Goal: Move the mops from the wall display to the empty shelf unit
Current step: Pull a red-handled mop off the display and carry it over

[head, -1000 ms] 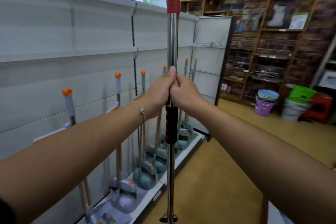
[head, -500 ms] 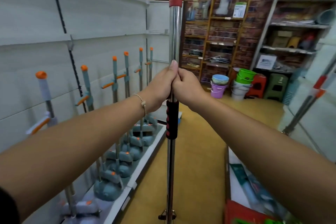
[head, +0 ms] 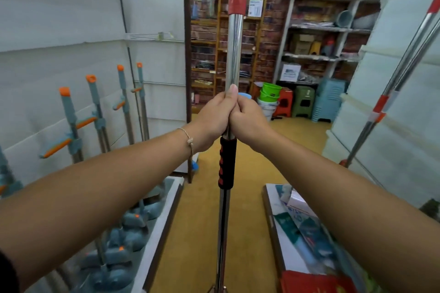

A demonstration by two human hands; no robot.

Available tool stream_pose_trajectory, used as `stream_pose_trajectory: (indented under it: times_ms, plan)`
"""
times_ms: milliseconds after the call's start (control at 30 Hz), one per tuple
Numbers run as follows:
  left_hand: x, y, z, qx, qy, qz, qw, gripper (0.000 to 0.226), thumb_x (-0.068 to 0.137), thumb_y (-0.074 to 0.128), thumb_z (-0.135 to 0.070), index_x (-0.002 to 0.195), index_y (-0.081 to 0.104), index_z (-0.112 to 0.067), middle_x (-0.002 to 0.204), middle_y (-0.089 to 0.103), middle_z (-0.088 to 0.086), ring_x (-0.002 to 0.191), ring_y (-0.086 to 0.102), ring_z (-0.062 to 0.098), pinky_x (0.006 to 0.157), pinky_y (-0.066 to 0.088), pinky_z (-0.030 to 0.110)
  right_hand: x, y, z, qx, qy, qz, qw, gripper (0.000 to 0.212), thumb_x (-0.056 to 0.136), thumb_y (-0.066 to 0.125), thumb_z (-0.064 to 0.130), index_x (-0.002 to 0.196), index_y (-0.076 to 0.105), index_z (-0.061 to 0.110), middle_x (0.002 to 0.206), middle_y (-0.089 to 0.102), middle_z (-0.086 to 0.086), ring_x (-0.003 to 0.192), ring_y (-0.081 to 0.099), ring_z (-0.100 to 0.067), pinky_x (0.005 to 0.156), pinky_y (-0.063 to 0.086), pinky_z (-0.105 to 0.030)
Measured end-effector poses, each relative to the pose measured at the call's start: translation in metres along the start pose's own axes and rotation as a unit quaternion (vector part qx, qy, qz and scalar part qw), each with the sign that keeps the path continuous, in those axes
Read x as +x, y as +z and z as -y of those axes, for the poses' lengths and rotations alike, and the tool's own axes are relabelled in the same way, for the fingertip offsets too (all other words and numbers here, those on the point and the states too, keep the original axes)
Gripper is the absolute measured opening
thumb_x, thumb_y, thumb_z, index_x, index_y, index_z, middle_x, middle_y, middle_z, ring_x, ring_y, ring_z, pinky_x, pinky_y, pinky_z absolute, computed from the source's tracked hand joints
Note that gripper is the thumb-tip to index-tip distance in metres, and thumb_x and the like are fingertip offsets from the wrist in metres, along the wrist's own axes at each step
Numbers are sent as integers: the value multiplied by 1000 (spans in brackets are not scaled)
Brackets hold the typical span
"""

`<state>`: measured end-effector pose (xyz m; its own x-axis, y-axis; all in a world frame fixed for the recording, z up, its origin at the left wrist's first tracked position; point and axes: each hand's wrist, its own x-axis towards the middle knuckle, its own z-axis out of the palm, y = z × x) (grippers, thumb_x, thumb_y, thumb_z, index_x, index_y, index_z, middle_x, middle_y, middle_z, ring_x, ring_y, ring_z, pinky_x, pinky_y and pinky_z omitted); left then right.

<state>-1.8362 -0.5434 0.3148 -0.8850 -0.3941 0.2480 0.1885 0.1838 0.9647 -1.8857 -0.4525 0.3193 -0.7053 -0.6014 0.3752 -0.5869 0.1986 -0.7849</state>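
Note:
I hold a mop (head: 233,54) upright in front of me: a steel pole with a red top sleeve and a black-and-red grip. My left hand (head: 214,116) and my right hand (head: 247,119) are both closed around the pole just above that grip, touching each other. The mop's head is out of view below. On the left, several grey mops with orange caps (head: 71,121) stand along the white wall display (head: 59,31). On the right, two steel mop poles with red bands (head: 390,93) lean against a white shelf unit (head: 404,43).
A yellow floor aisle (head: 197,233) runs ahead between the two units. At the far end stand brick-backed shelves (head: 321,26), stacked buckets (head: 270,95) and plastic stools (head: 304,101). Packaged goods (head: 307,226) lie on the right unit's low base shelf.
My view has swung to the right, away from the wall display, with the mop still upright in both hands. The right shelf unit and its leaning poles have come further into view.

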Motion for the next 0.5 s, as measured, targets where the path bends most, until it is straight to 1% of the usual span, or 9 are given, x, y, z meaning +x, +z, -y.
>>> stream_pose_trajectory:
  times_ms: [100, 167, 233, 300, 367, 433, 500]
  plan:
    - [36, -7, 3, 4, 8, 31, 999, 64, 91, 36, -68, 121, 61, -17, 116, 67, 9, 117, 62, 26, 102, 50, 48, 28, 0, -4, -13, 3, -35, 999, 31, 105, 39, 30, 113, 64, 12, 94, 68, -4, 83, 65, -18, 63, 48, -28]
    - [57, -8, 3, -5, 18, 56, 998, 61, 94, 35, -65, 125, 59, -19, 117, 67, 8, 117, 62, 22, 104, 49, 47, 45, -3, -7, -30, 7, -56, 998, 32, 105, 39, 31, 114, 63, 12, 97, 69, -6, 85, 66, -19, 68, 53, -33]
    - [77, -7, 2, -13, 26, 79, 996, 60, 96, 34, -63, 130, 57, -18, 120, 66, 7, 118, 61, 20, 106, 48, 46, 60, -7, -9, -38, 14, -67, 997, 33, 104, 39, 33, 113, 63, 13, 95, 70, -6, 85, 67, -20, 72, 57, -38]
    - [94, -6, 1, -11, 35, 95, 995, 57, 101, 32, -58, 130, 56, -15, 120, 65, 9, 118, 61, 20, 107, 47, 45, 74, -11, -11, -35, 23, -74, 996, 34, 104, 38, 38, 110, 64, 17, 92, 71, -3, 82, 68, -19, 70, 58, -37]
    - [113, -6, 0, -21, 42, 111, 993, 54, 103, 31, -54, 128, 56, -13, 119, 65, 9, 118, 60, 20, 107, 47, 43, 89, -14, -14, -36, 29, -88, 995, 32, 105, 37, 38, 105, 63, 19, 88, 70, -3, 82, 68, -20, 69, 57, -36]
    - [131, -6, 1, -28, 51, 127, 990, 50, 104, 31, -53, 118, 59, -14, 113, 64, 9, 113, 61, 21, 103, 49, 43, 104, -16, -18, -33, 35, -101, 994, 29, 106, 38, 36, 100, 61, 20, 85, 69, -4, 80, 67, -22, 67, 56, -35]
    - [149, -5, 2, -29, 53, 141, 988, 45, 105, 30, -51, 111, 59, -16, 106, 63, 7, 105, 61, 19, 97, 50, 40, 118, -18, -25, -31, 39, -108, 993, 28, 106, 38, 34, 100, 61, 19, 81, 68, -5, 75, 68, -22, 60, 53, -33]
